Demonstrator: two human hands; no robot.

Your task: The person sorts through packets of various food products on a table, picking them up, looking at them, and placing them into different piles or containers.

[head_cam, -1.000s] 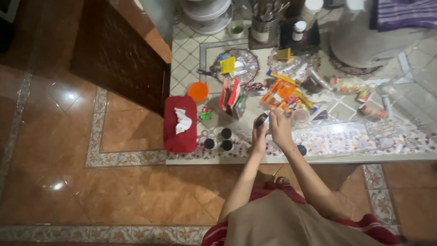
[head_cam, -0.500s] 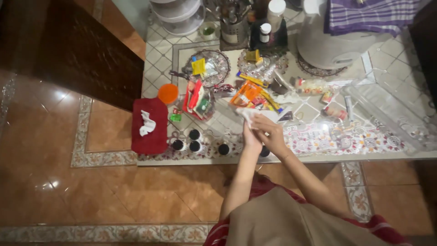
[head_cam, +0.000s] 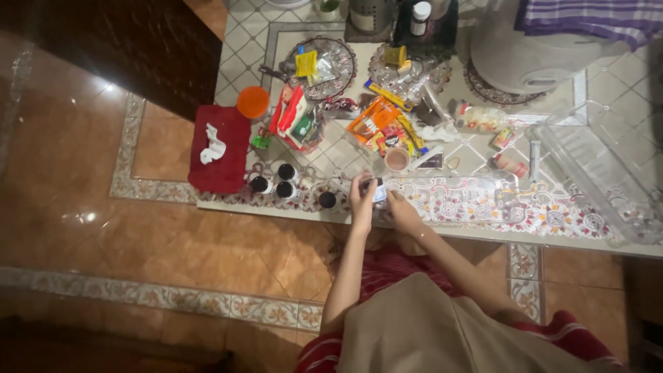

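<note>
Looking down from the head camera, the person stands at the near edge of a tiled tabletop (head_cam: 483, 224) with both hands close together over the patterned border. The left hand (head_cam: 362, 197) is closed around a small jar (head_cam: 376, 191) with a dark top, fingers (head_cam: 359, 181) curled on its side. The right hand (head_cam: 401, 209) is just beside it, with fingertips at the jar from the right; I cannot tell if it really grips the jar or only touches it. The jar is held a little above the tabletop edge, in front of the person's body.

To the left of the hands, four small dark-lidded jars (head_cam: 284, 188) stand in a loose group near the edge. Further left lies a red tissue box (head_cam: 221, 148) with a white tissue coming out of the top. An orange lid (head_cam: 253, 102) sits just behind the box. Behind the hands there is a small cup (head_cam: 397, 159), and next to it a heap of orange and yellow sachets (head_cam: 378, 121). A glass dish (head_cam: 324, 62) with more packets stands further back. On the right, a clear plastic tray (head_cam: 594, 173) lies at an angle, and a big white appliance (head_cam: 525, 59) stands at the far side with a purple striped cloth (head_cam: 594, 19) on top.
</note>
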